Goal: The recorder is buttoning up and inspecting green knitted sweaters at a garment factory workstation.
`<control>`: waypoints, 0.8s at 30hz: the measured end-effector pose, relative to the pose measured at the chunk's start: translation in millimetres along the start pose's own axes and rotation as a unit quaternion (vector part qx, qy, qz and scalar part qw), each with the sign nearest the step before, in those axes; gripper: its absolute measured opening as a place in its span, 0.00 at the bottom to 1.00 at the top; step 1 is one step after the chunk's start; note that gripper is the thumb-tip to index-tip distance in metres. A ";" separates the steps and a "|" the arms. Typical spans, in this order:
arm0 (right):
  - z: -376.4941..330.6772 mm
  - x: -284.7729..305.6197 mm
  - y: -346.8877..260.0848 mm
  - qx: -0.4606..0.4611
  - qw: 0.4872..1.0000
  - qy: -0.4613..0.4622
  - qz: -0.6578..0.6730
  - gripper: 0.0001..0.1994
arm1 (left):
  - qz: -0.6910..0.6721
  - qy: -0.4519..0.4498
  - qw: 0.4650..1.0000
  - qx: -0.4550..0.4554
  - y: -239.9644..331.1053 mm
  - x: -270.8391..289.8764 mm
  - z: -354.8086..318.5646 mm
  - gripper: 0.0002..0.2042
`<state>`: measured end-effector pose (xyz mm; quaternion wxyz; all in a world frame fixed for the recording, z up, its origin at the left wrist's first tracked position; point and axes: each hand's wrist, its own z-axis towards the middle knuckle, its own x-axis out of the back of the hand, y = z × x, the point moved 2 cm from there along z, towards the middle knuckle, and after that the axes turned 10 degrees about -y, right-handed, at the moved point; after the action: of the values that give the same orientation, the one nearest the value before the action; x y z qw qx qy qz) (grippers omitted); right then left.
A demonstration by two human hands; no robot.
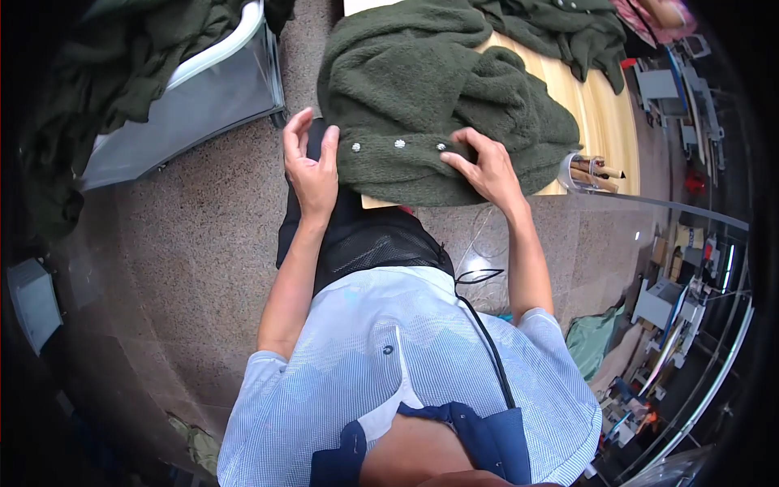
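A dark green fuzzy knit cardigan (406, 85) lies bunched on a wooden-topped table. Three shiny round buttons, among them a middle button (399, 144), run in a row along its near band. My left hand (314, 172) is at the cardigan's left edge, thumb and fingers spread apart, holding nothing. At the right end of the row, my right hand (488, 169) has its thumb and bent fingers on the band around the right button (441, 147). The tips of some right fingers are hidden by the hand and the cloth folds.
A clear cup (568, 174) with brown sticks stands at the table's (621, 150) near right corner. More green garments (560, 36) lie at the far side. At left, a grey bin (203, 105) is draped with dark green knitwear. Sewing machines (665, 304) line the right.
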<state>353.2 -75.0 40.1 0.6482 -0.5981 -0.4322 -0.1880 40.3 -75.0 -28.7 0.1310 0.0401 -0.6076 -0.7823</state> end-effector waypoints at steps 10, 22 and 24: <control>-6.2 23.2 -40.9 -0.001 0.991 0.124 -0.050 0.10 | -0.187 -0.149 0.947 0.212 -41.4 13.0 -33.7 0.19; 19.9 -30.2 -10.3 0.015 0.996 0.057 -0.061 0.16 | -0.072 -0.114 0.985 0.105 -62.7 54.4 -53.9 0.11; 34.1 -40.7 -23.4 -0.022 0.997 0.076 -0.019 0.19 | -0.137 -0.258 0.921 0.259 -63.1 46.8 -51.8 0.16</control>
<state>301.4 -59.2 19.4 0.6623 -0.5879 -0.3884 -0.2547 -3.1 -121.2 -98.3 -0.1534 -0.0480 -0.7906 -0.5909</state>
